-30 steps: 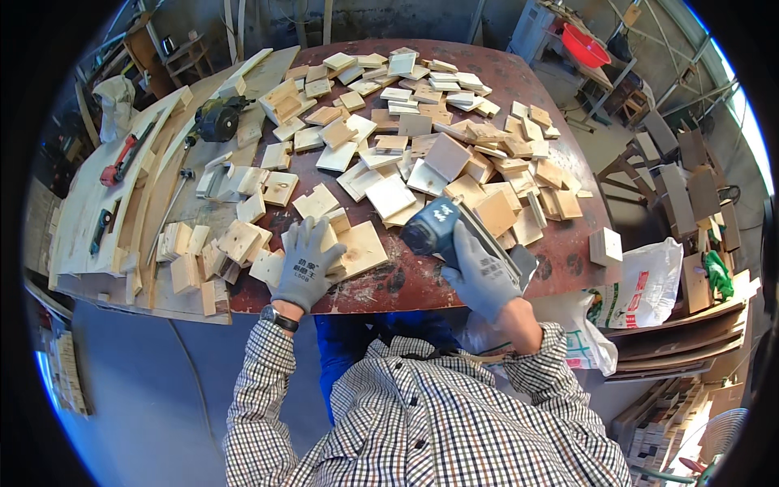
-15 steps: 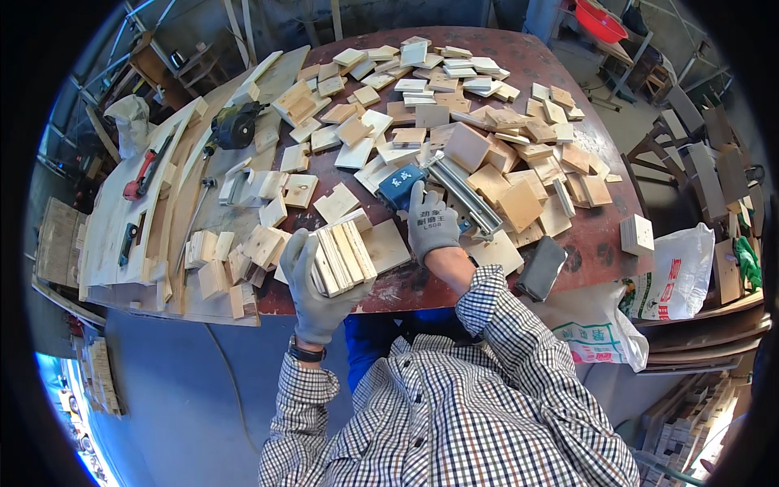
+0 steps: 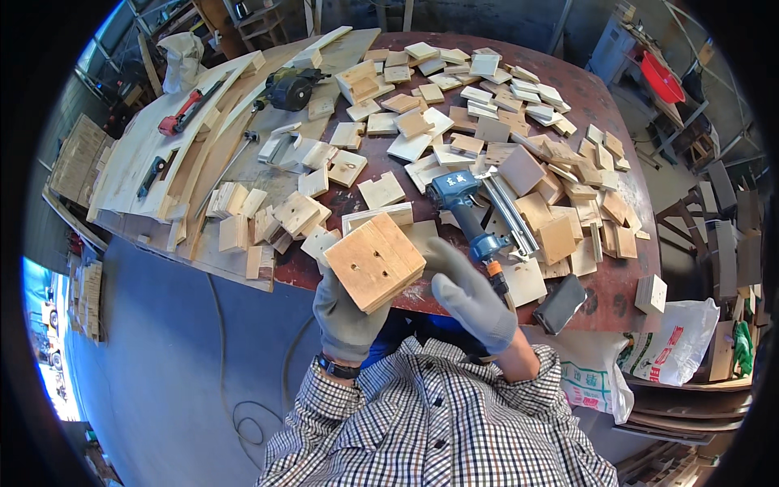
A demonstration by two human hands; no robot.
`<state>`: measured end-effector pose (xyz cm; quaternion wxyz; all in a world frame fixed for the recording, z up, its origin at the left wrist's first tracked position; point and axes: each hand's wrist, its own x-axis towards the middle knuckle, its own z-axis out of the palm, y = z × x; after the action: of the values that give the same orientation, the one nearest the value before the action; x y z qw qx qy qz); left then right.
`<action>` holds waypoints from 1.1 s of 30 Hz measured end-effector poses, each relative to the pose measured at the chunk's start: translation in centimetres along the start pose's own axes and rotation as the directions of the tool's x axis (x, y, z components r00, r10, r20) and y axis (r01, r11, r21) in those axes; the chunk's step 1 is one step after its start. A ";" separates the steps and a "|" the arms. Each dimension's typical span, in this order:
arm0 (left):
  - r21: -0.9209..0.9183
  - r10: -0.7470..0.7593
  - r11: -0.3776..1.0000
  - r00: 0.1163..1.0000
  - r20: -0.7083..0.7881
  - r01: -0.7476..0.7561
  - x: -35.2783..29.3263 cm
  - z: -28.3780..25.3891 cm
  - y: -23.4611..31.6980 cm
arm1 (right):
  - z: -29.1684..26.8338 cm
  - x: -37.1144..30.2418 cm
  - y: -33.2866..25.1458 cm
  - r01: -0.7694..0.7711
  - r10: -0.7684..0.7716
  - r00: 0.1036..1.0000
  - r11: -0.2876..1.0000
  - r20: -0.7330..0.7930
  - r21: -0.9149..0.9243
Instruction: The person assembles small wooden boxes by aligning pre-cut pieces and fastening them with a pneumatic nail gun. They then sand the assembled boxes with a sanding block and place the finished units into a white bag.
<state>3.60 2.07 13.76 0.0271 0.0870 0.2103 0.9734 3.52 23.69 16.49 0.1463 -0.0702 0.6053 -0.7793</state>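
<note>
My gloved left hand (image 3: pixel 349 323) grips a stacked wooden block (image 3: pixel 377 258) from below, over the table's near edge. The block's broad, flat face is tilted up and shows a few dark holes or knots. My gloved right hand (image 3: pixel 477 302) is just right of the block, its fingers stretched and apart, with nothing in them. Whether its fingertips touch the block I cannot tell. Beyond that hand a blue nail gun (image 3: pixel 464 213) lies on the table among wood pieces, its silver magazine (image 3: pixel 511 217) to the right and an air hose (image 3: pixel 498 280) at its handle end.
Many small wood pieces (image 3: pixel 412 123) cover the dark red table (image 3: pixel 604 286). At the left are plywood boards with a black tape measure-like tool (image 3: pixel 290 88) and a red-handled tool (image 3: pixel 180 114). A dark flat case (image 3: pixel 560 304) lies near the front edge; white sacks (image 3: pixel 596 377) sit below.
My right hand has come off the nail gun and moved back beside the block. My left hand has turned the block from its layered edge to its broad face. The view has shifted.
</note>
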 end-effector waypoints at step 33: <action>-0.339 -0.273 0.888 0.950 0.152 0.310 -0.8 -2.4 -0.1 | -17.6 -10.4 6.8 -0.903 -0.203 0.324 0.224 -0.924 -0.366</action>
<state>3.96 1.08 11.44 0.1989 0.0964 0.0381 0.9745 9.33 41.63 6.07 -0.0274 0.4459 0.8857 -0.1265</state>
